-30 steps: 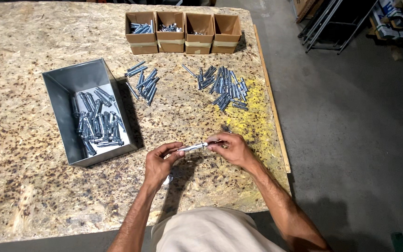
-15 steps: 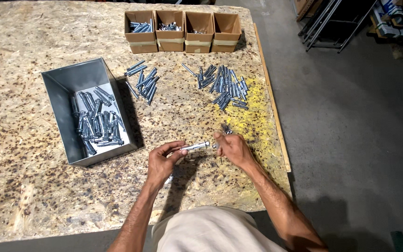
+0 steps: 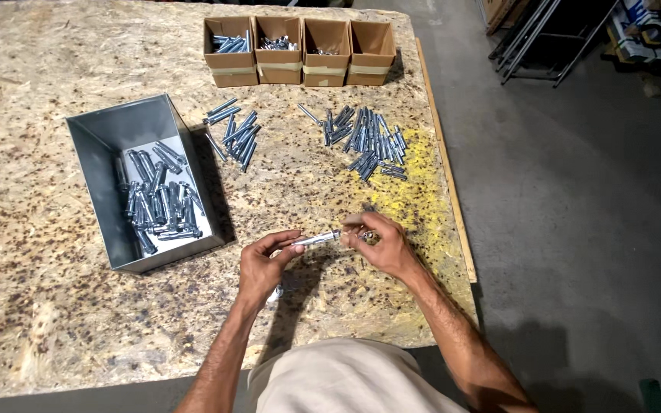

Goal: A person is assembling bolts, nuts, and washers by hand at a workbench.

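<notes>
A silvery metal bolt [image 3: 317, 239] is held level between both hands above the chipboard table [image 3: 47, 99]. My left hand [image 3: 263, 264] pinches its left end. My right hand [image 3: 380, 243] is closed round its right end, fingers curled over the tip. A small pale piece [image 3: 274, 294] lies on the table just under my left wrist; what it is cannot be made out.
A grey metal bin [image 3: 147, 183] with several bolts stands to the left. Two loose heaps of bolts [image 3: 232, 131] [image 3: 369, 138] lie further back. Several small cardboard boxes [image 3: 300, 50] line the far edge. A wooden strip [image 3: 445, 160] borders the table's right side, concrete floor beyond.
Both hands stay on the bolt in nearly the same spot. My right hand's fingers have shifted slightly on its end.
</notes>
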